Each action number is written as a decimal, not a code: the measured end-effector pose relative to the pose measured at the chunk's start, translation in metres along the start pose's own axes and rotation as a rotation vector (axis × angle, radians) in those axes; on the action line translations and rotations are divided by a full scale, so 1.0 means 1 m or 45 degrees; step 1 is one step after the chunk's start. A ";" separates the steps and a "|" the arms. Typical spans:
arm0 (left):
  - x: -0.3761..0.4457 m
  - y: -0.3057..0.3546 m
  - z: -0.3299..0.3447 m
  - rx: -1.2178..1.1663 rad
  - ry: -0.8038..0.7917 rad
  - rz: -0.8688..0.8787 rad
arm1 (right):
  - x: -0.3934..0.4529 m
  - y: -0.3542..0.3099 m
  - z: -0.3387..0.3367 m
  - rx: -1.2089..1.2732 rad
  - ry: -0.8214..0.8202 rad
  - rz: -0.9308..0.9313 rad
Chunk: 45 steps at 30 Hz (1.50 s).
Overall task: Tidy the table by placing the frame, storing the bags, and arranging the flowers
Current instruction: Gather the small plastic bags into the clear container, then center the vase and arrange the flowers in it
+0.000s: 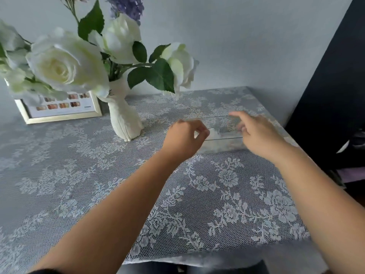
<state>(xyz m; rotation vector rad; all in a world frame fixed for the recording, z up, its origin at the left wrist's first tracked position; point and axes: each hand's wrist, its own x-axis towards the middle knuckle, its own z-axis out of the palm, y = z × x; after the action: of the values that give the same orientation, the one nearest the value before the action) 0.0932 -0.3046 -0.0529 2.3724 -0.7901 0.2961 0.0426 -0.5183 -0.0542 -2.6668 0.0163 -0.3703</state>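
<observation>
Your left hand point(184, 138) curls its fingers point(201, 133), pinching a white bag edge point(214, 131) over the clear box point(223, 135); your right hand point(256, 133) hovers with fingers spread, holding nothing. The lace tablecloth point(227, 194) lies bare nearer you. The white vase point(124, 115) holds roses point(63, 62); the gold frame point(59, 109) stands behind it by the wall.

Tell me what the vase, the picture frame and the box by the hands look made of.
Vase: matte white ceramic or plaster, by its dull ridged surface. Picture frame: pale gold, metal or painted wood. Box: clear acrylic or glass; lace shows through.
</observation>
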 end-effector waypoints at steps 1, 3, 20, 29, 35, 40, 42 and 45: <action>-0.002 -0.003 0.000 0.000 0.006 0.006 | 0.000 0.004 0.001 0.035 0.053 0.006; -0.005 -0.009 -0.001 0.002 0.015 -0.003 | -0.001 0.012 0.002 0.033 0.183 0.014; -0.033 -0.033 0.004 -0.549 -0.219 -0.439 | -0.019 0.049 0.028 0.873 0.332 0.448; -0.035 -0.026 0.014 -0.585 -0.240 -0.376 | -0.021 0.055 0.019 0.801 0.397 0.442; -0.036 -0.033 -0.001 -0.550 -0.142 -0.357 | -0.025 0.032 0.010 0.523 0.631 0.293; -0.048 -0.061 -0.040 -0.401 0.014 -0.234 | -0.026 -0.038 -0.005 0.313 0.662 -0.318; -0.057 -0.079 -0.055 -0.374 0.079 -0.273 | -0.024 -0.070 0.000 0.361 0.531 -0.490; -0.072 -0.108 -0.074 -0.386 0.171 -0.411 | -0.017 -0.111 0.016 0.452 0.311 -0.609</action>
<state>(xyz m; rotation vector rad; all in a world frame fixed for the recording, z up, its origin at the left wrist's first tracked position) 0.0999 -0.1571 -0.0745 2.1236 -0.3516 0.1832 0.0249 -0.4105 -0.0243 -2.2370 -0.5656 -0.7691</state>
